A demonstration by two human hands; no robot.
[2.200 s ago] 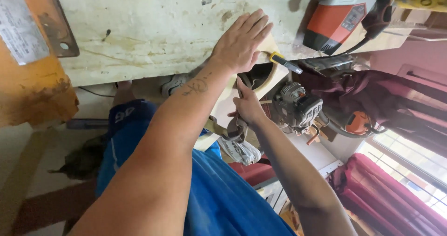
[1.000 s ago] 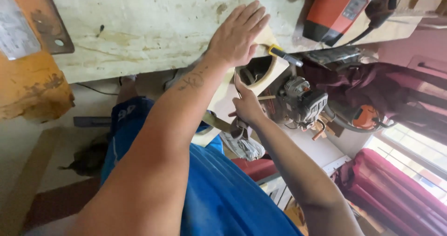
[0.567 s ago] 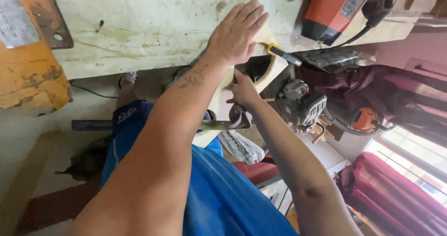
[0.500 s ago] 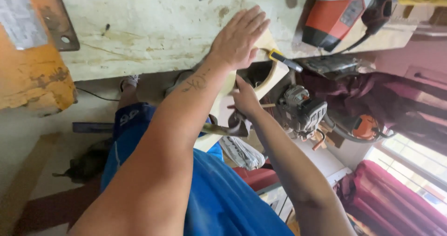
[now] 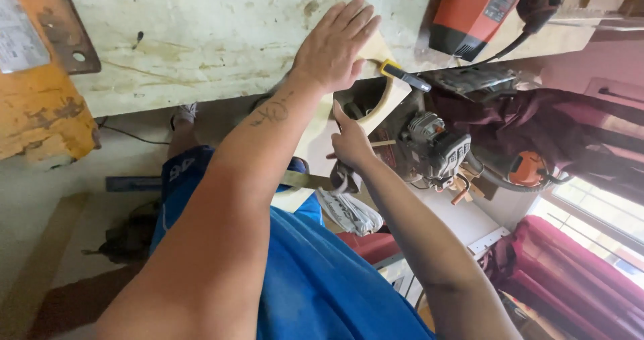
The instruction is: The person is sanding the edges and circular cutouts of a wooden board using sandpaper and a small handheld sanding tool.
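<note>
Since half a second ago the right hand (image 5: pixel 350 153) has slid a little farther up along the curved cut, and the whole view has shifted slightly, so the bench edge sits lower in the picture; the left hand (image 5: pixel 333 45) has not left its place. That left hand lies flat, fingers spread and pressed down on the pale curved wooden piece (image 5: pixel 382 95), which hangs over the near edge of the stained workbench (image 5: pixel 201 45), right of centre. The right hand is closed around a strip of sandpaper (image 5: pixel 347 178) just below the bench edge, thumb pointing up toward the inside of the round cut-out; how tightly the strip is gripped cannot be told. A yellow-handled tool (image 5: pixel 401 76) lies on the bench edge touching the piece on its right. Farther right on the bench stands an orange power tool (image 5: pixel 473 11) with its black cable. Below the bench, right of the hands, sits a small grey engine (image 5: pixel 436 145), and beyond it dark red cloth (image 5: pixel 577 293) near a window. At far left an orange metal block (image 5: pixel 40 119) rests on the bench. The piece looks light, stiff and thin around the cut-out, so that rim would likely crack if squeezed or levered; the broad flat part on the bench is the safer place to hold it down. The abrasive strip looks limp and is best held doubled over
</note>
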